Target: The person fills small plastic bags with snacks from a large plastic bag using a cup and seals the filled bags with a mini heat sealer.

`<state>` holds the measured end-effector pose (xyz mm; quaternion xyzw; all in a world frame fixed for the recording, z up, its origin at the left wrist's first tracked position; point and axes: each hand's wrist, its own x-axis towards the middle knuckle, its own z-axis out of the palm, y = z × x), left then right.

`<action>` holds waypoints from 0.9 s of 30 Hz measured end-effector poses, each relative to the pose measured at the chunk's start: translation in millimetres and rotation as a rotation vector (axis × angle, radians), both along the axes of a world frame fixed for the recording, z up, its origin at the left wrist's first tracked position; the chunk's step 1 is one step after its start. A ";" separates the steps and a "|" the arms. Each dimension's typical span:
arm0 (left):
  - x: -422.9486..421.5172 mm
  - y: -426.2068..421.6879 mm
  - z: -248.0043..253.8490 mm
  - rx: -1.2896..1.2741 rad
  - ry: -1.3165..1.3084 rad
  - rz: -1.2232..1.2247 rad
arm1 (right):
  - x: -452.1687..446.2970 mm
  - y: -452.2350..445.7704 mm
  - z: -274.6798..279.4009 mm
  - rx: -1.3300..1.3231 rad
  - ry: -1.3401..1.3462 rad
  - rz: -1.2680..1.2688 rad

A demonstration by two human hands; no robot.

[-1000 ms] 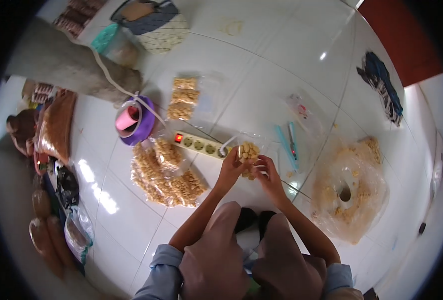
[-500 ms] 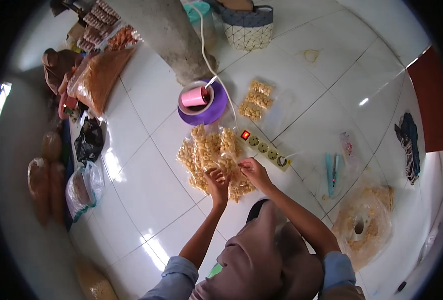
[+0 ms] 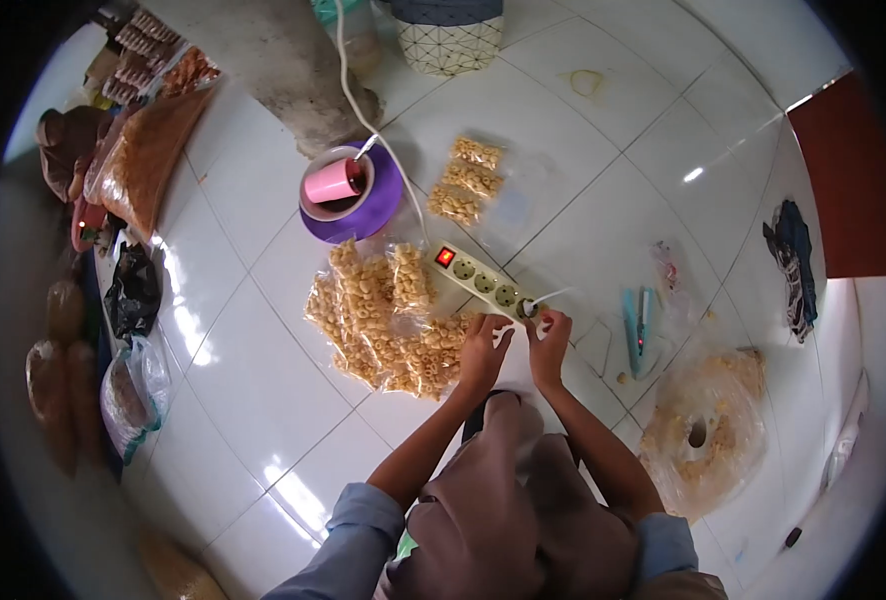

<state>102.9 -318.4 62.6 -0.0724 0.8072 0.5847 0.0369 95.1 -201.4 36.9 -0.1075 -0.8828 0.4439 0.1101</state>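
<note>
Left hand: I see the left hand half open low over the white tiled floor, thumb apart from bent fingers, just beside the filled packets; nothing shows in it.
Right hand: the right hand is across from it, fingers curled in towards the thumb near the plug; I cannot tell whether the fingertips meet or pinch anything thin.
Filled packets: a pile of filled packets, clear bags of pale golden, curly pieces, lies on the floor to the person's left.
Packet row: three smaller packets lie close together beyond the power strip.
Power strip: a cream power strip runs slantwise in front of the hands, its switch glowing red (the brightest spot on the floor), with a white plug in the end socket.
Bowl and cup: a pink cup rests on its side in a bowl upon a purple plate.
To the right: a turquoise tool lies near a big clear bag with more golden pieces in it.
Clothing: pale blue cuffs are pushed up the forearms, above brown cloth over the lap.
</note>
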 end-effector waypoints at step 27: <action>-20.8 41.6 -32.7 -0.226 0.203 0.236 | -22.7 15.2 1.2 -0.130 -0.073 0.040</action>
